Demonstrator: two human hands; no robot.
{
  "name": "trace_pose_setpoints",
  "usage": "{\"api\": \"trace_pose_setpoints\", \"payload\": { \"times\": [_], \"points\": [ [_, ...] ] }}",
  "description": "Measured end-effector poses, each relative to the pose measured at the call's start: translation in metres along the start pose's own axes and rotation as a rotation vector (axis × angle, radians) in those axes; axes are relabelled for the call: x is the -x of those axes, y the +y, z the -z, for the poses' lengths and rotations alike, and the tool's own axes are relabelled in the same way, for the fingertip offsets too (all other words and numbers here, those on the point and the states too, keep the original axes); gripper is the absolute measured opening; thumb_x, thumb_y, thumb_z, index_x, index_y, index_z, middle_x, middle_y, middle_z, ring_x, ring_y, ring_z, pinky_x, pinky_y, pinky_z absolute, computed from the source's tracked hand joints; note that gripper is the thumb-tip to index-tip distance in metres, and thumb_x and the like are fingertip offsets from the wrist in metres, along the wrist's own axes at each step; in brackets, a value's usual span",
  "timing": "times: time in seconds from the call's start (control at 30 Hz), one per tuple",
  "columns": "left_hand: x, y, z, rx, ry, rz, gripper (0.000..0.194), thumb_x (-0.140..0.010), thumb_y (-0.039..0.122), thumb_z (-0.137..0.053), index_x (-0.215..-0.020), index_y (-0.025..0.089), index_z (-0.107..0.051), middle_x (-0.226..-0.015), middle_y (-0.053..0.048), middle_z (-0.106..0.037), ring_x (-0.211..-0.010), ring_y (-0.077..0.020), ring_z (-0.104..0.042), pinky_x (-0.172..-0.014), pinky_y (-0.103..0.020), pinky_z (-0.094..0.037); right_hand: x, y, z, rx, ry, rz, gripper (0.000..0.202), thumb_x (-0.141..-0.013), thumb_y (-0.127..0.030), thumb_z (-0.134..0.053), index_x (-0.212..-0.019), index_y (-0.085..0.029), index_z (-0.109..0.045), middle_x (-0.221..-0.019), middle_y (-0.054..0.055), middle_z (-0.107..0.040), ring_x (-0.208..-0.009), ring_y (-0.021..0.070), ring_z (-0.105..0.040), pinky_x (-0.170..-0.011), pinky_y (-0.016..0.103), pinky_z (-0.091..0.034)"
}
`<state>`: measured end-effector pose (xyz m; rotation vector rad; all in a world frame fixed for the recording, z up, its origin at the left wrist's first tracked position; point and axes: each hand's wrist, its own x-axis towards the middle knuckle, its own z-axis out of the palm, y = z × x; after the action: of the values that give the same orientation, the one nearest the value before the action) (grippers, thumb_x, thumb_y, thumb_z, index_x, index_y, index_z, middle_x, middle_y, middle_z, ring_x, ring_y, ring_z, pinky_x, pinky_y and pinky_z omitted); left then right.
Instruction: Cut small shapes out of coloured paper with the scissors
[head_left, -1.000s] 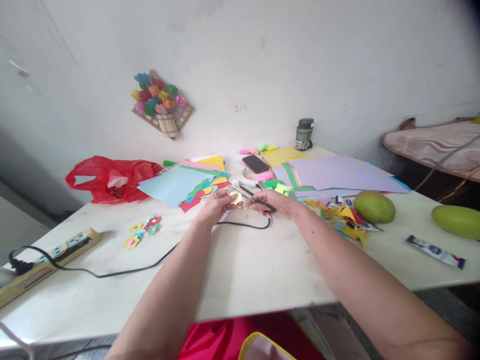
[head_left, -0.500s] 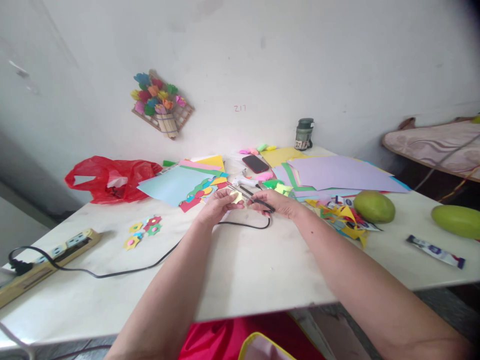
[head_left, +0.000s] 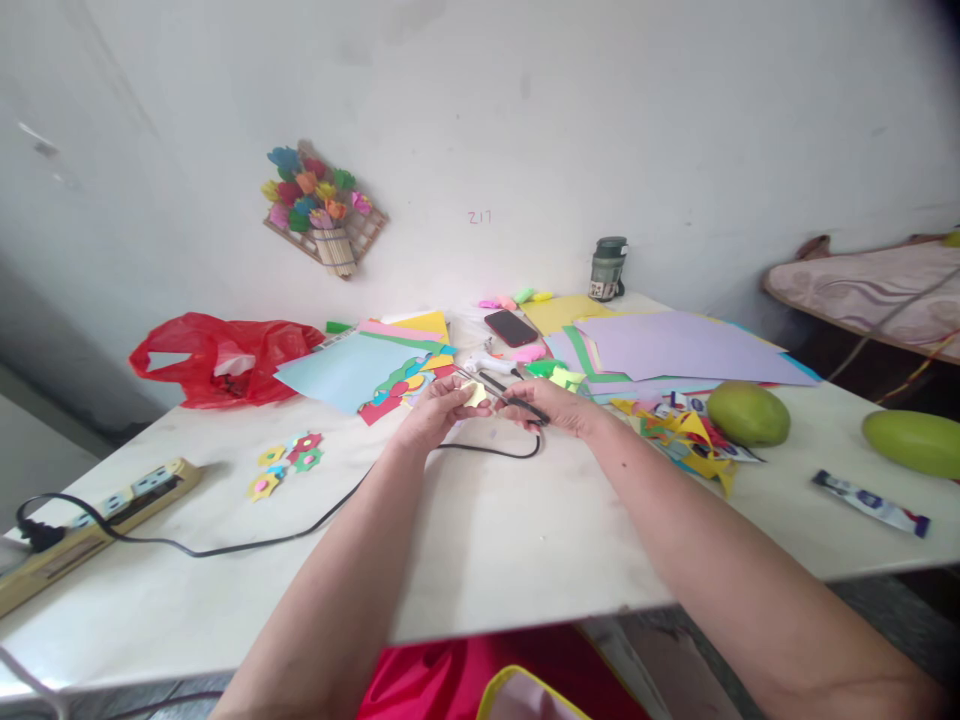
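A small pale yellow piece of paper [head_left: 474,394] is pinched in the fingers of my left hand [head_left: 442,408]. My right hand [head_left: 551,405] is closed on the dark handles of a pair of scissors [head_left: 534,410], whose blades point left towards the paper. Whether the blades touch the paper I cannot tell. Just behind my hands lies a white glue gun [head_left: 484,364]. Coloured paper cut-outs [head_left: 405,385] rest beyond my left hand, and paper flowers [head_left: 289,462] lie on the table to its left.
A power strip [head_left: 112,515] with a black cord [head_left: 247,548] stands at left, near a red plastic bag [head_left: 225,350]. Behind are a phone [head_left: 511,327], paper sheets [head_left: 675,335] and a flask [head_left: 608,268]. At right lie paper scraps [head_left: 686,440], a green mango [head_left: 748,413] and a tube [head_left: 870,503].
The pale yellow paper has turned slightly in my left fingers. Otherwise both hands and the scissors stay in almost the same place.
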<state>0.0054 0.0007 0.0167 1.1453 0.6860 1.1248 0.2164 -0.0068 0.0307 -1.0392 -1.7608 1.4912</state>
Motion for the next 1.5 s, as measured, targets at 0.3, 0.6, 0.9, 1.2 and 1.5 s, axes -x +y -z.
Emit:
{"api": "trace_pose_setpoints", "payload": {
  "times": [0.3, 0.6, 0.9, 1.2, 1.5],
  "points": [
    [-0.0002, -0.0018, 0.0017, 0.012, -0.006, -0.016, 0.04, -0.056, 0.034, -0.092, -0.069, 0.013, -0.061, -0.069, -0.003, -0.067, -0.072, -0.0177, -0.07, -0.071, -0.031, -0.06, 0.0009, -0.0009, -0.001, -0.01, 0.004, 0.013, 0.028, -0.071, -0.033, -0.079, -0.086, -0.012, -0.067, -0.054, -0.005, -0.052, -0.046, 0.0058, -0.045, -0.04, 0.018, -0.034],
    [-0.0012, -0.0028, 0.0041, -0.015, -0.015, -0.021, 0.04, -0.058, 0.036, -0.091, -0.069, 0.013, -0.06, -0.069, -0.002, -0.067, -0.071, -0.0174, -0.07, -0.07, -0.03, -0.059, -0.0004, 0.0013, 0.0009, -0.01, -0.012, 0.028, 0.028, -0.072, -0.035, -0.079, -0.085, -0.013, -0.067, -0.056, -0.004, -0.053, -0.045, 0.0053, -0.046, -0.039, 0.016, -0.036],
    [0.0012, 0.0007, 0.0022, -0.056, -0.037, 0.001, 0.039, -0.06, 0.036, -0.089, -0.068, 0.014, -0.058, -0.07, -0.005, -0.07, -0.069, -0.0192, -0.07, -0.068, -0.032, -0.058, 0.0014, 0.0006, -0.0009, 0.005, -0.05, -0.001, 0.027, -0.076, -0.037, -0.076, -0.084, -0.014, -0.064, -0.051, -0.005, -0.053, -0.041, 0.005, -0.043, -0.036, 0.016, -0.035],
    [0.0003, -0.0009, 0.0028, -0.048, -0.017, 0.001, 0.039, -0.059, 0.036, -0.089, -0.069, 0.014, -0.058, -0.069, -0.003, -0.067, -0.07, -0.0181, -0.069, -0.068, -0.031, -0.058, 0.0003, 0.0007, -0.001, -0.011, -0.044, 0.03, 0.025, -0.074, -0.034, -0.077, -0.081, -0.013, -0.065, -0.051, -0.005, -0.052, -0.044, 0.0049, -0.045, -0.039, 0.015, -0.036],
    [-0.001, -0.003, 0.0017, -0.032, 0.01, -0.023, 0.042, -0.056, 0.037, -0.092, -0.069, 0.013, -0.06, -0.07, -0.002, -0.066, -0.071, -0.0162, -0.068, -0.069, -0.03, -0.059, -0.0018, 0.0044, -0.0027, 0.006, -0.017, 0.037, 0.027, -0.073, -0.037, -0.078, -0.081, -0.015, -0.064, -0.052, -0.006, -0.052, -0.042, 0.0049, -0.043, -0.038, 0.016, -0.036]
  ]
}}
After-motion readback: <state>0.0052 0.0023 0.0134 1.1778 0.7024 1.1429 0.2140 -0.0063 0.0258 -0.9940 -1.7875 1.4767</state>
